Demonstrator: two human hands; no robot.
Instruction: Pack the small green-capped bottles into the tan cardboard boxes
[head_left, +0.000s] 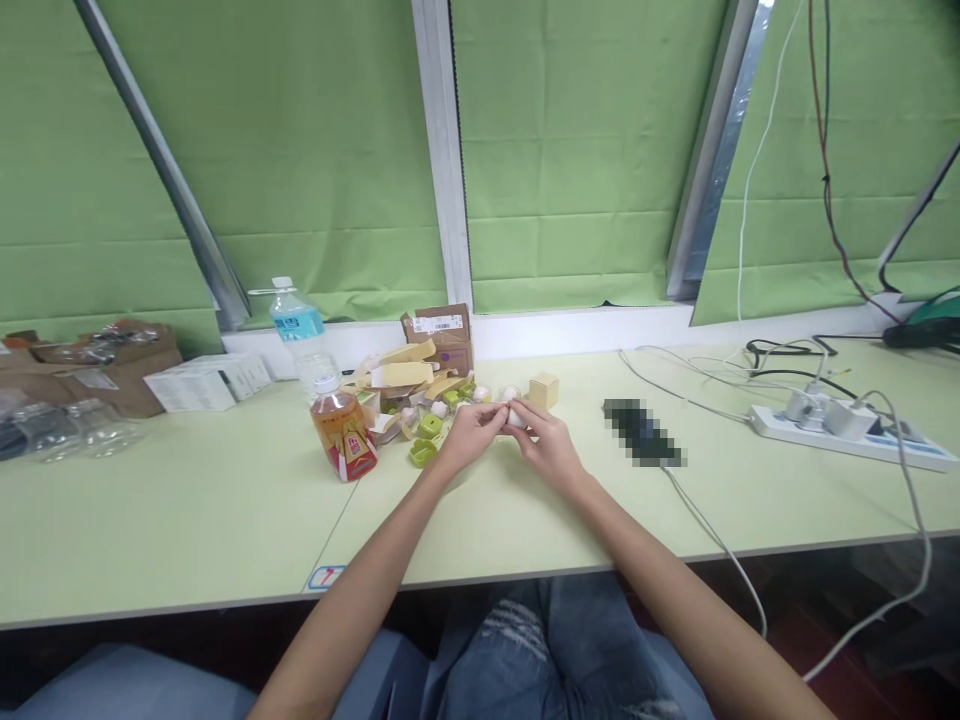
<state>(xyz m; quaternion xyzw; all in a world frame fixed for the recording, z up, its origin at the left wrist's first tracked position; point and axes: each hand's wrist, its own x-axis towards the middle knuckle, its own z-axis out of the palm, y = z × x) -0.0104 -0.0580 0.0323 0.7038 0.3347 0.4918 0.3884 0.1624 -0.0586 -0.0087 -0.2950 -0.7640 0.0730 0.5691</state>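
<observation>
My left hand and my right hand meet above the table, fingertips pinched together. Between them is a small white rounded thing, mostly hidden by the fingers, so its exact kind cannot be made out. Just behind the hands lie similar pale round pieces. A small cream cardboard box stands right of these, behind my right hand. Left of my left hand are green cup-like pieces, beside a heap of opened cream cartons.
A bottle of reddish drink and a water bottle stand left of the heap. A brown carton is behind it. To the right lie a blurred-out dark device with a cable and a white power strip. White boxes sit far left.
</observation>
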